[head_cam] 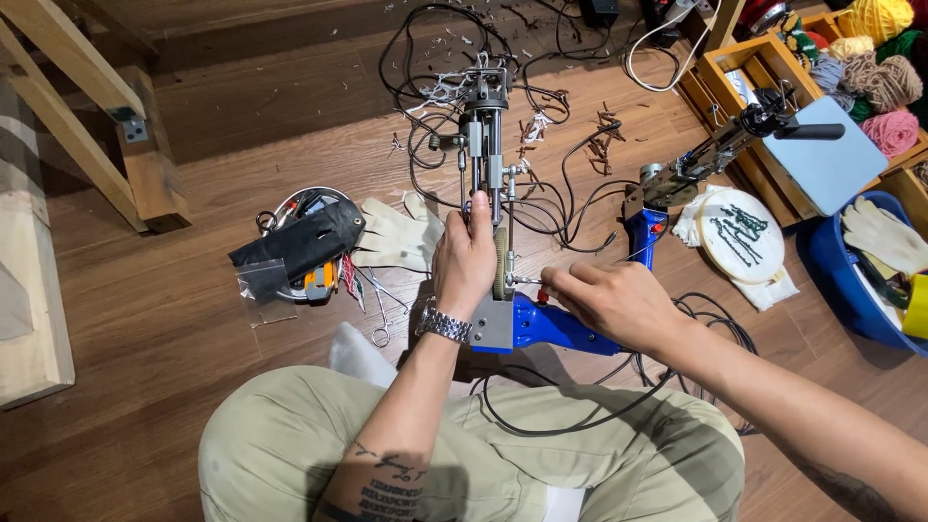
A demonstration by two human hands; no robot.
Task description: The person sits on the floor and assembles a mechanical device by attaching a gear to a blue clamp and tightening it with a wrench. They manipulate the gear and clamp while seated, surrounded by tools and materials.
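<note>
Wooden crate holds yarn balls — left hand grips tufting gun, right hand pinches its screw.

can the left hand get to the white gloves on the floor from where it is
Probably yes: the white gloves lie just beside the left hand, with bare floor between, though that hand now grips the blue tufting gun.

Wooden plank floor, warm brown, evenly lit. Pale timber frame with metal bracket at the floor's far left corner. Wooden crate of yarn balls far right; blue tub beside it. Black cables along the far edge.
</note>
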